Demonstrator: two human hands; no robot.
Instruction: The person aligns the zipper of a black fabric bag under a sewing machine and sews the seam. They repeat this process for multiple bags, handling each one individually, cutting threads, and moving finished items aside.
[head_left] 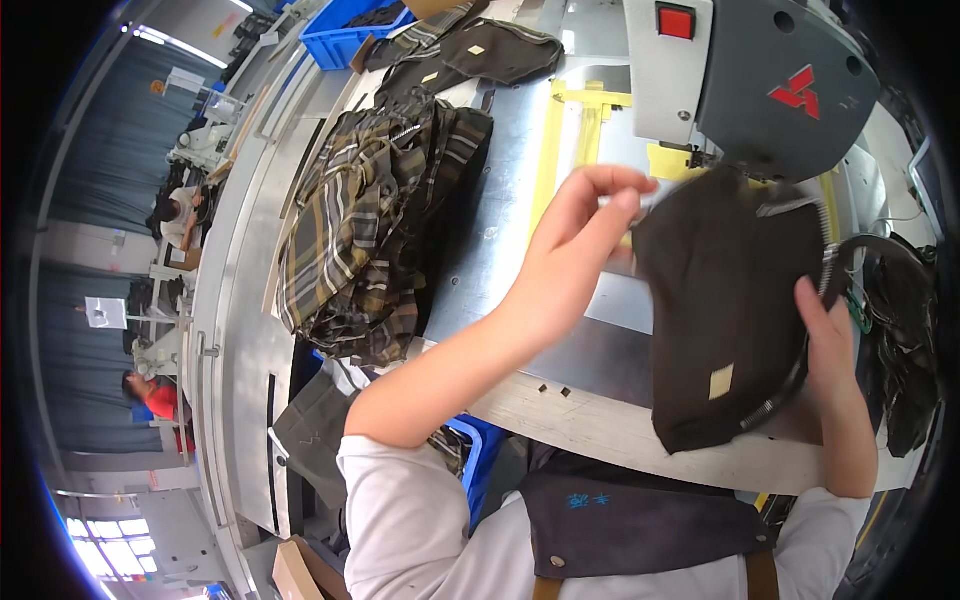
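Note:
A dark brown fabric piece [735, 300] hangs in front of the sewing machine head [785, 85], a small pale yellow patch [721, 381] near its lower end. A striped edging shows along its right side. My right hand [828, 335] grips that side, thumb on the front and fingers mostly hidden behind. My left hand [590, 215] is raised beside the upper left edge of the piece, thumb and forefinger drawn together in a slightly blurred pinch. What lies between those fingertips, if anything, is too small to make out.
A heap of plaid fabric pieces [375, 220] lies left on the metal table. Behind it are more dark pieces with pale patches [500, 50] and a blue bin [350, 35]. Dark fabric [900, 330] hangs at the right. Yellow tape [545, 160] marks the machine bed.

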